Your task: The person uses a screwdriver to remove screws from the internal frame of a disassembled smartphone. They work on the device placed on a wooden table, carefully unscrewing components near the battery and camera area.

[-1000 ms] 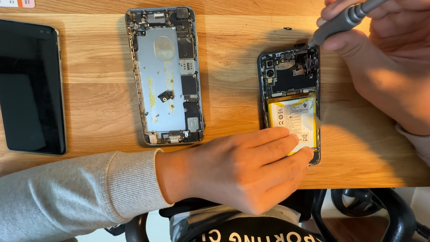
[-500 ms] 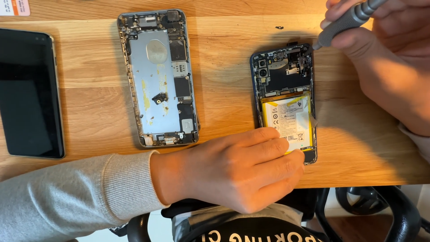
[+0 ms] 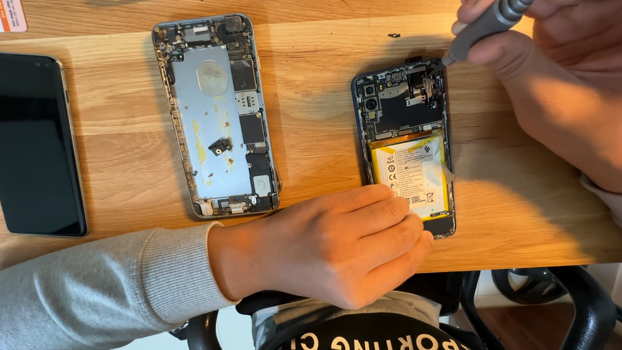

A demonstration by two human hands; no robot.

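Observation:
A small opened phone [image 3: 407,123] lies on the wooden table [image 3: 317,84], its dark circuit board and yellow-edged battery [image 3: 411,172] exposed. My left hand [image 3: 337,243] rests on the table's near edge, its fingertips pressing on the phone's lower end. My right hand [image 3: 544,71] holds a grey precision screwdriver [image 3: 484,27] whose tip sits at the phone's top right corner. A grey sleeve covers my left forearm.
A larger gutted silver phone chassis [image 3: 217,116] lies left of centre. A black screen panel [image 3: 35,146] lies at the far left. A tiny dark screw [image 3: 393,35] rests near the table's far side. A black chair base [image 3: 557,304] shows below the table edge.
The view has shifted so everything sits slightly further left in the frame. The screwdriver tip has stayed at the phone's top right corner and my left hand has kept its hold.

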